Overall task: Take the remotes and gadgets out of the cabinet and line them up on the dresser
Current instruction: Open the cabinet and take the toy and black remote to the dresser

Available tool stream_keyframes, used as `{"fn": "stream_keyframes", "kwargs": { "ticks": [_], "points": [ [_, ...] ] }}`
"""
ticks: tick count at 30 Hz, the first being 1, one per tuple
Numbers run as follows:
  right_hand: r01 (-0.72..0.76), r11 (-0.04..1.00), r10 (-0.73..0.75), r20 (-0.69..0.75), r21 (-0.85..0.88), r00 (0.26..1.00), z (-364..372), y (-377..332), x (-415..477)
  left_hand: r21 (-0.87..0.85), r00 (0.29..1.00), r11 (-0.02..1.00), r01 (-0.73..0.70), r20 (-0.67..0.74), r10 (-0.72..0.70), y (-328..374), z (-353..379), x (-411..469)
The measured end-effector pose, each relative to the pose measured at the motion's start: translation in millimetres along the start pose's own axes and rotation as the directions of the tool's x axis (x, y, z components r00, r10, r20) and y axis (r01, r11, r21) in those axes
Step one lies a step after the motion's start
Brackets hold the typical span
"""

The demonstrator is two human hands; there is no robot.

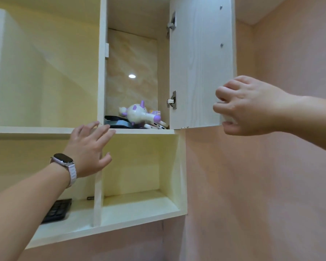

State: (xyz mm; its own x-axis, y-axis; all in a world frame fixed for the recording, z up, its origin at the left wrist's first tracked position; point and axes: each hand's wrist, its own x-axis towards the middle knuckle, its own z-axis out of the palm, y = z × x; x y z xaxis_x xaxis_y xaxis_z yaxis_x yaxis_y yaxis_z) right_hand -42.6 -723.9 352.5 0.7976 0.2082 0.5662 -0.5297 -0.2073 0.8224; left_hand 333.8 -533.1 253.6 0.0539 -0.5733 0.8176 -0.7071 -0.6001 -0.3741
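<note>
Your left hand (89,149) is raised in front of the cabinet (102,72), fingers spread and palm forward, gripping nothing. Its fingertips reach the front edge of the shelf just below the open compartment, at the lower left corner of the opening. A watch (62,160) with a pale strap sits on that wrist.

Your right hand (247,106) is at the free edge of the cabinet door (201,63), near its lower corner. The fingers are curled around that edge and closed on it. The door stands swung open to the right on two metal hinges (172,100).

Lower left, behind your left forearm, a black keypad device (57,210) lies in the bottom-left open cubby. A small dark item lies just beside it near the divider; what it is cannot be told. The bottom-right cubby (139,166) adjoins it.

Further in, the gadgets are inside the open compartment, on its floor. A white and purple cartoon-figure gadget (139,113) lies on its side on top of the pile. Beneath and left of it are flat dark devices (117,121), stacked, touching one another. At the right front, white slim devices (156,126) lie against the compartment's edge. The individual pieces in the stack cannot be told apart. The compartment's back panel (132,72) is glossy, marbled beige and shows a round light reflection.
</note>
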Motion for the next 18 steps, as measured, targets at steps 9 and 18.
{"fn": "stream_keyframes", "kwargs": {
  "ticks": [9, 18],
  "points": [
    [-0.209, 0.924, 0.217, 0.013, 0.319, 0.976, -13, -73, 54, -0.040, 0.959, 0.995, -0.090, -0.274, 0.076, -9, 7, 18],
    [-0.418, 0.537, 0.338, 0.266, 0.733, 0.903, 43, -110, 166, 0.142, 0.939, 0.956, -0.258, -0.198, 0.283, -38, -31, 105]
  ]
}}
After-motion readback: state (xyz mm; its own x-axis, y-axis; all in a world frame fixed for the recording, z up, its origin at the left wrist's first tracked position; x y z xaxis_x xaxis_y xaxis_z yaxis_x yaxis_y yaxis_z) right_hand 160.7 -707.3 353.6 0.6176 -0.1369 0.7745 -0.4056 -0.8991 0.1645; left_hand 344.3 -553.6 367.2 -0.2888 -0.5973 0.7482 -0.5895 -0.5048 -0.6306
